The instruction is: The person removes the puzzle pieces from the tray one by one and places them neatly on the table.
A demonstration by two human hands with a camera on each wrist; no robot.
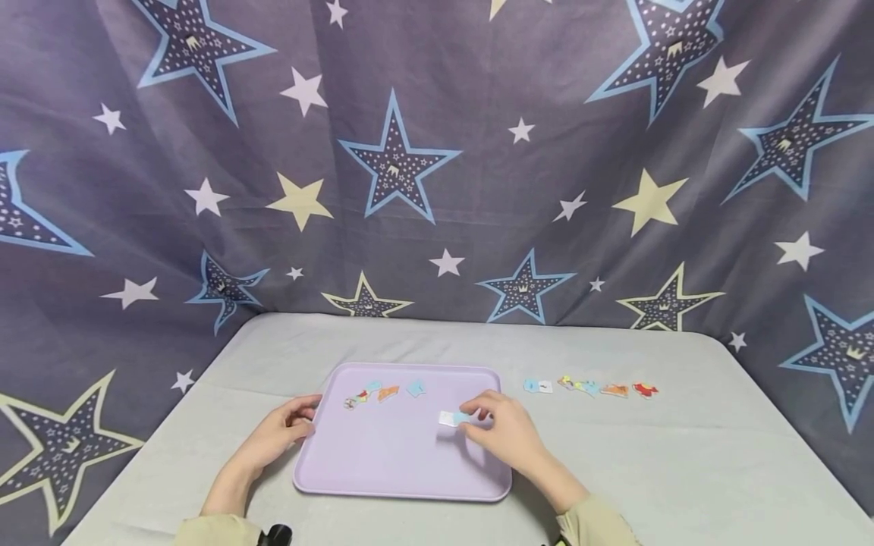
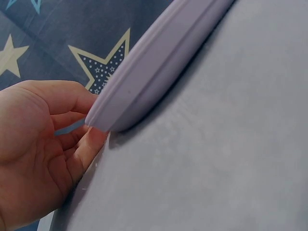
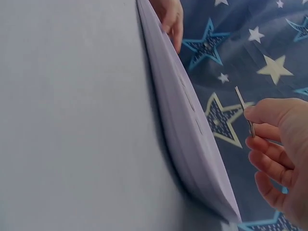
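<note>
Head view: the right hand (image 1: 505,428) pinches a small white-and-blue piece (image 1: 448,418) above the lilac tray (image 1: 403,459).
The piece is clear of the tray's surface; the left hand (image 1: 276,432), fingers bent, holds the tray's left rim. Printed pieces (image 1: 388,393) lie near its far edge, others (image 1: 614,390) in a row on the worktop (image 1: 683,470).

You are using two hands, one left hand (image 1: 275,430) and one right hand (image 1: 507,429), and one tray (image 1: 403,462) on one table (image 1: 683,470). In the tray you are keeping three separate groups or pieces: one multicoloured group (image 1: 360,396), one orange piece (image 1: 388,393), one light-blue piece (image 1: 416,388). Right of it, four are lying: one blue-and-white item (image 1: 538,387), one yellow-and-blue item (image 1: 576,384), one orange-brown item (image 1: 614,390), one red piece (image 1: 645,390). You are holding one white-and-blue item (image 1: 449,418); joins are hiding exact totals.
</note>
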